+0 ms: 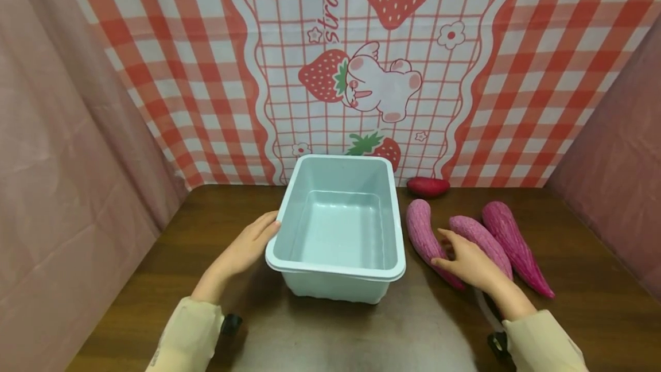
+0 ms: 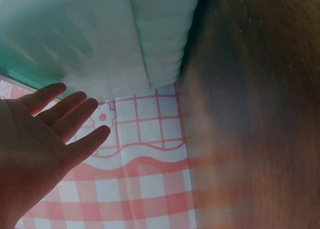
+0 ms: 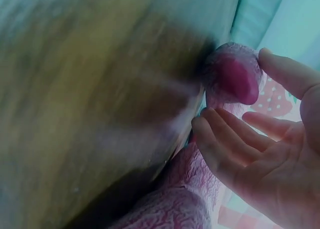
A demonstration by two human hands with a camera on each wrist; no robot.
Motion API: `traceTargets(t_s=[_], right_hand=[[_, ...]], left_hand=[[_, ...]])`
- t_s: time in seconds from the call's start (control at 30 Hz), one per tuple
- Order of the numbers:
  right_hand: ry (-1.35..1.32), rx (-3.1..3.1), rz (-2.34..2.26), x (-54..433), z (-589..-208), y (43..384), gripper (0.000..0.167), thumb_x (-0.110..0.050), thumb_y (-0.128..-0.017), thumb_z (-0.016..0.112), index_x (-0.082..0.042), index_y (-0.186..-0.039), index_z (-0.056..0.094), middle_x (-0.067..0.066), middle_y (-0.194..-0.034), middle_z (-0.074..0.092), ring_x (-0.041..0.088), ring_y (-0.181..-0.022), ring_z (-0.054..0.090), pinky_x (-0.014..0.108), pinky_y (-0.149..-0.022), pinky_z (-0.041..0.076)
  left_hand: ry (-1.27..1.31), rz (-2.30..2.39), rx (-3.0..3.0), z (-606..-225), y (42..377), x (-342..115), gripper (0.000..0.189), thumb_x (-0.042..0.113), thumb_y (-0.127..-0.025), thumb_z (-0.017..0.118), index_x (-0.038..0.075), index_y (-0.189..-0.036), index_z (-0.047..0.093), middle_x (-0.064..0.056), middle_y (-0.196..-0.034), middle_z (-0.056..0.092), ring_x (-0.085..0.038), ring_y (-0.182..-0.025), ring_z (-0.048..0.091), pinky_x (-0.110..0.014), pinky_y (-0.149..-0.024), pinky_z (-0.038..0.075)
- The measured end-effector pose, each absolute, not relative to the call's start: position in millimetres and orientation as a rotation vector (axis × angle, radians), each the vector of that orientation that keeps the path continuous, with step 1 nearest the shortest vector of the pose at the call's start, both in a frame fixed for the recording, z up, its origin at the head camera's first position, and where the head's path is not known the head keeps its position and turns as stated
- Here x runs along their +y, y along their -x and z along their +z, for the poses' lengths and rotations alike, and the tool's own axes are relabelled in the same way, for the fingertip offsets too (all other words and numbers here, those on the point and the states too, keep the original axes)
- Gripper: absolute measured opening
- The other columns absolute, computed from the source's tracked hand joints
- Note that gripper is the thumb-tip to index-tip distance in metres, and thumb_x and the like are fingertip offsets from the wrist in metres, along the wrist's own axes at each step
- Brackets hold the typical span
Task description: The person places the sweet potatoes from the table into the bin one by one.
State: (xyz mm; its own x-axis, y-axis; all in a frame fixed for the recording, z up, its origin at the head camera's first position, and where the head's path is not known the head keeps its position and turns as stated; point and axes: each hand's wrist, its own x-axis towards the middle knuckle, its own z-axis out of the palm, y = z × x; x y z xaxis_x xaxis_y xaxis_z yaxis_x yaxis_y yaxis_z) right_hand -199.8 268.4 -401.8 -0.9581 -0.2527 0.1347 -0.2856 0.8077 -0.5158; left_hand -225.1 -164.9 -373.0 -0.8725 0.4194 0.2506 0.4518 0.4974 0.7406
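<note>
A pale blue-green plastic bin, seen with nothing inside, stands mid-table. My left hand is at its left rim, fingertips right at the edge. In the left wrist view the fingers of that hand are straight and spread beside the bin's wall. To the bin's right lies a long, wrinkled pink vegetable with a darker magenta end. My right hand reaches over its near part. The right wrist view shows the thumb at one side of this vegetable and the loosely bent fingers at the other.
A second pink vegetable lies partly behind the right hand, and a darker magenta one is further right. A small red vegetable sits at the back by the checked strawberry cloth. Pink curtains flank the wooden table.
</note>
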Motion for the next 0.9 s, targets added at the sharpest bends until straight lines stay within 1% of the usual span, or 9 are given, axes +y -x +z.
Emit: traceTargets(t_s=[0.1, 0.23, 0.47, 0.67, 0.77, 0.9], right_hand=[[-0.426, -2.948, 0.858, 267.5, -400.7, 201.1, 0.068, -0.023, -0.08, 0.069, 0.012, -0.129, 0.037, 0.029, -0.12, 0.052, 0.038, -0.103, 0.055, 0.05, -0.084, 0.043], [-0.412, -2.965, 0.855, 266.4, -400.7, 202.6, 0.069, -0.024, -0.08, 0.069, 0.011, -0.13, 0.036, 0.029, -0.118, 0.053, 0.037, -0.102, 0.055, 0.049, -0.084, 0.043], [-0.39, -2.996, 0.842, 265.9, -404.0, 203.2, 0.068, -0.023, -0.079, 0.068, 0.011, -0.129, 0.038, 0.028, -0.112, 0.056, 0.037, -0.098, 0.057, 0.049, -0.081, 0.045], [-0.39, -2.976, 0.842, 266.3, -404.8, 205.4, 0.061, -0.021, -0.079, 0.068, 0.011, -0.125, 0.043, 0.026, -0.109, 0.058, 0.036, -0.097, 0.058, 0.048, -0.079, 0.046], [-0.397, -2.96, 0.826, 267.0, -405.6, 206.0, 0.056, -0.018, -0.079, 0.068, 0.01, -0.122, 0.047, 0.025, -0.107, 0.06, 0.035, -0.096, 0.059, 0.047, -0.078, 0.047], [-0.409, -2.955, 0.814, 267.7, -407.1, 205.5, 0.055, -0.016, -0.079, 0.068, 0.01, -0.122, 0.048, 0.024, -0.107, 0.061, 0.034, -0.094, 0.06, 0.046, -0.077, 0.047]], left_hand=[[0.773, -1.353, -2.681, -372.4, 224.7, -163.8, 0.043, 0.029, -0.098, 0.036, 0.005, -0.132, 0.044, -0.012, -0.133, 0.046, -0.026, -0.123, 0.04, -0.048, -0.102, 0.03], [0.769, -1.423, -2.678, -372.5, 224.0, -162.9, 0.045, 0.031, -0.098, 0.034, 0.003, -0.133, 0.043, -0.014, -0.132, 0.047, -0.027, -0.121, 0.041, -0.048, -0.101, 0.031], [0.735, -1.623, -2.679, -375.6, 223.0, -163.5, 0.046, 0.033, -0.099, 0.033, 0.006, -0.137, 0.037, -0.014, -0.134, 0.045, -0.026, -0.121, 0.041, -0.049, -0.101, 0.03], [0.738, -1.686, -2.654, -376.7, 224.0, -162.5, 0.048, 0.032, -0.099, 0.032, 0.004, -0.137, 0.035, -0.016, -0.135, 0.043, -0.029, -0.122, 0.04, -0.051, -0.101, 0.028], [0.723, -1.718, -2.653, -376.9, 223.8, -162.0, 0.049, 0.034, -0.099, 0.033, 0.004, -0.138, 0.034, -0.016, -0.136, 0.042, -0.029, -0.122, 0.04, -0.051, -0.101, 0.029], [0.703, -1.752, -2.652, -377.2, 222.0, -161.9, 0.05, 0.036, -0.098, 0.033, 0.005, -0.138, 0.034, -0.015, -0.137, 0.042, -0.028, -0.122, 0.04, -0.05, -0.101, 0.029]])
